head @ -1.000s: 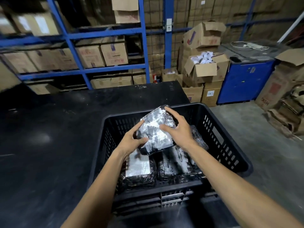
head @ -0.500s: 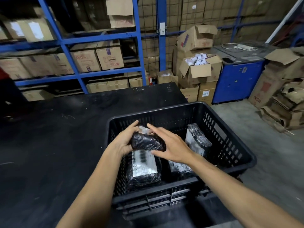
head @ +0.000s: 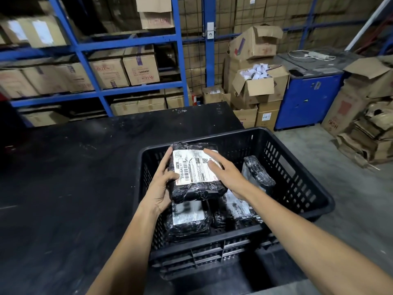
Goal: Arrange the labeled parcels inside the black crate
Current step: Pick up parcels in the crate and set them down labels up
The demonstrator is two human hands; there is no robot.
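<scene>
A black-wrapped parcel [head: 197, 186] with a white shipping label facing up sits in the back left of the black crate [head: 297, 188]. My left hand [head: 160, 186] grips its left side, thumb on the label. My right hand [head: 225, 173] lies flat on its right side, fingers spread. Beneath it lies another labeled parcel [head: 188, 220] at the crate's front left. A third parcel [head: 236, 209] lies in the middle, partly hidden by my right wrist. A further parcel [head: 257, 171] leans against the right side.
The crate rests at the right edge of a black table [head: 74, 177]. Blue shelving [head: 89, 45] with cardboard boxes stands behind. More boxes [head: 259, 86], a blue cabinet [head: 308, 99] and flattened cartons [head: 370, 133] line the grey floor to the right.
The parcel held by both hands has been turned over so its label faces up, and it has been laid flat over the front-left parcel. My right hand has flattened on top.
</scene>
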